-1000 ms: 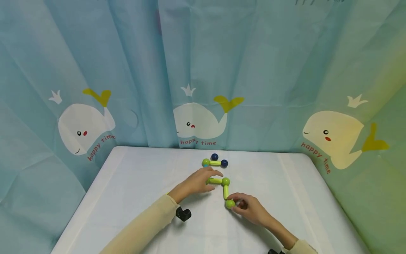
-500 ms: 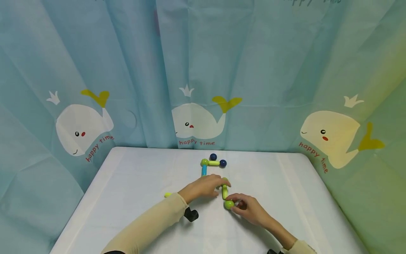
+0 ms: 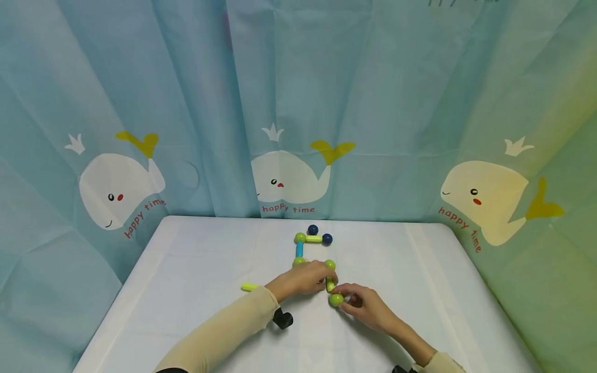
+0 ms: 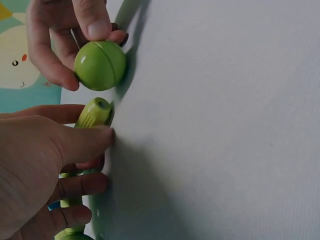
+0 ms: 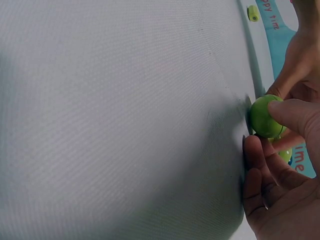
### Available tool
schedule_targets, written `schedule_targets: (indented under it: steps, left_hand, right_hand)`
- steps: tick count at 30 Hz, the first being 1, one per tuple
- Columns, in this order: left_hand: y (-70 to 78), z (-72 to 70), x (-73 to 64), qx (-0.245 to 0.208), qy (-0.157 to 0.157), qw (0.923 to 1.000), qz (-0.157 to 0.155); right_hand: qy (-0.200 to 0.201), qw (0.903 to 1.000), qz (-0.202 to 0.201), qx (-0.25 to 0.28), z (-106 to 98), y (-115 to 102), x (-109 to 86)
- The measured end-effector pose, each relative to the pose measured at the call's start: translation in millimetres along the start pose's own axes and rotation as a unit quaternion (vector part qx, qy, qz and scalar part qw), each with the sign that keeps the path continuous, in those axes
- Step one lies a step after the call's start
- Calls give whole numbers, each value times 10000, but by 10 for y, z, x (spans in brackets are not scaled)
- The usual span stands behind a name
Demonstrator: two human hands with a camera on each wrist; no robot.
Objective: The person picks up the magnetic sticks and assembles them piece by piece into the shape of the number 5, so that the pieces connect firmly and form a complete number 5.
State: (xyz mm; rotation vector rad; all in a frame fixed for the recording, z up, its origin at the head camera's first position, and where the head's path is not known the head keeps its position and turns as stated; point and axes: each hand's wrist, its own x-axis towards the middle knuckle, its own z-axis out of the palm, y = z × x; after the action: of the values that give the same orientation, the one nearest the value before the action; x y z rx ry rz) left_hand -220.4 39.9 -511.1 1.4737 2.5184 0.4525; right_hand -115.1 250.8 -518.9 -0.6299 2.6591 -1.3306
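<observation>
My left hand (image 3: 305, 277) pinches a yellow-green magnetic rod (image 4: 93, 114) between thumb and forefinger, its hollow-looking end toward a green ball (image 4: 100, 66). That ball is held by the fingertips and thumb of my right hand (image 3: 370, 306); a small gap shows between it and the rod in the left wrist view. At the rod's far end sits a second green ball (image 3: 330, 264). Under my left hand, another rod is mostly hidden. Beyond it, a green ball (image 3: 299, 260) joins a blue rod (image 3: 299, 249), which leads up to a corner green ball (image 3: 300, 238).
From the corner ball a yellow-green rod (image 3: 314, 239) runs right to a dark blue ball (image 3: 327, 239). Another dark blue ball (image 3: 313, 229) lies just behind. One loose yellow-green rod (image 3: 249, 286) lies left of my left forearm. A whale-print curtain (image 3: 392, 103) hangs behind the white table (image 3: 210, 248).
My left hand has moved right and nearer, from the sideways rod to the one by my right hand, uncovering the blue rod and the loose rod. My right hand stays on the ball.
</observation>
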Motion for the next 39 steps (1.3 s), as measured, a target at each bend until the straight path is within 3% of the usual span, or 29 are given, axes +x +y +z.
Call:
schedule_targets:
  steps: [10,24,33,39]
  left_hand:
    - [-30,73,0,-79,303,9994,164]
    - [-83,35,0,-981,241,9948,-109]
    - [-64,18,12,-956,227,9950,-171]
    - [-45,49,24,-690,211,9973,-150]
  right_hand:
    - [104,9995,166,-257,21,9,-13]
    - [442,9979,228,-420,110,-9,7]
    - [470,9977,270,-411,143,-12,29]
    - [487,9976,283,-394,148,-13,10]
